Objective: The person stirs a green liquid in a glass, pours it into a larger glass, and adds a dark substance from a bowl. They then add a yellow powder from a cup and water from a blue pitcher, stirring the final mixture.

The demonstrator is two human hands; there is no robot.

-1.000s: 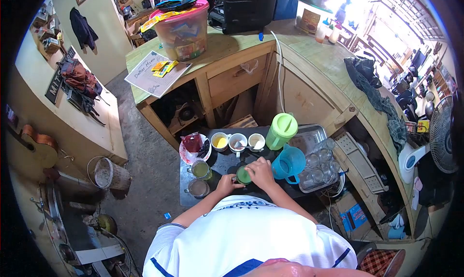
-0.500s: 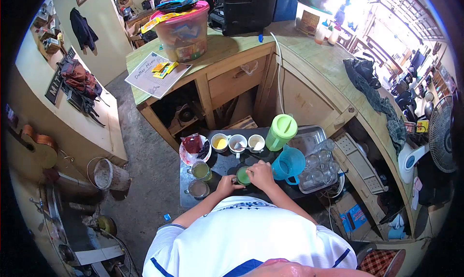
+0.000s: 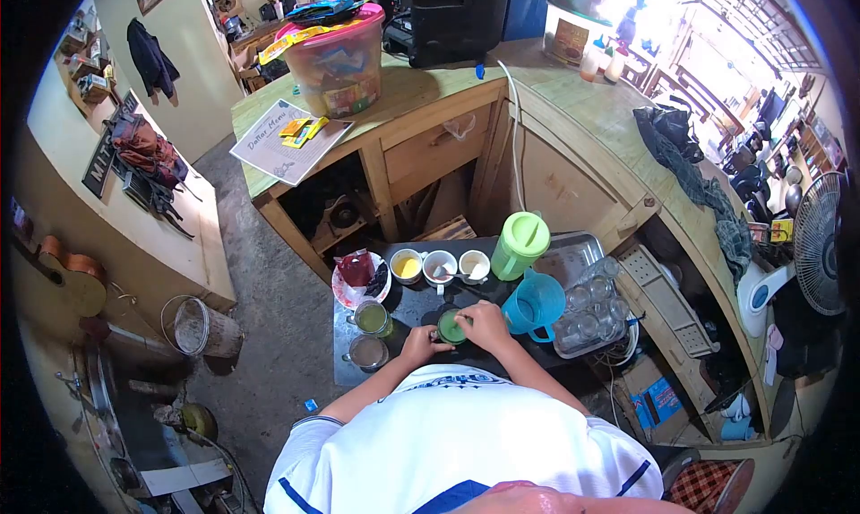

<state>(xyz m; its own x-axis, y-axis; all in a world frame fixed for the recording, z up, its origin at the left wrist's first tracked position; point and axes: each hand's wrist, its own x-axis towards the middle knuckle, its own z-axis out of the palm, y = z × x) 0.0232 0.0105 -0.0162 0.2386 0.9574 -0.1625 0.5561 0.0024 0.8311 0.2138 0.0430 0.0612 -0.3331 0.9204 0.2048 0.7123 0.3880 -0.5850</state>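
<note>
A glass mug of green drink [image 3: 451, 327] stands on the dark table, close to my body. My left hand [image 3: 418, 345] is closed on the mug's left side, near its handle. Over the mug's right rim my right hand [image 3: 485, 325] is pinched; whatever its fingers hold is hidden. To the left stand a glass mug of yellowish-green drink [image 3: 371, 318] and a glass mug of greyish-brown drink [image 3: 366, 352]. Behind are a cup with yellow contents [image 3: 407, 266], a white cup with a spoon [image 3: 440, 267] and a cup of whitish contents [image 3: 474, 265].
A lidded green pitcher [image 3: 521, 245] and a blue plastic jug [image 3: 535, 303] stand right of my hands. Beyond them, a metal tray [image 3: 573, 252] carries upturned glasses. A plate [image 3: 340, 290] with dark red packaging lies left. The wooden counter [image 3: 430, 93] curves around the table.
The right hand's fingers have shifted very slightly over the mug's rim. My left hand stays at the mug, and the camera view has moved a little.
</note>
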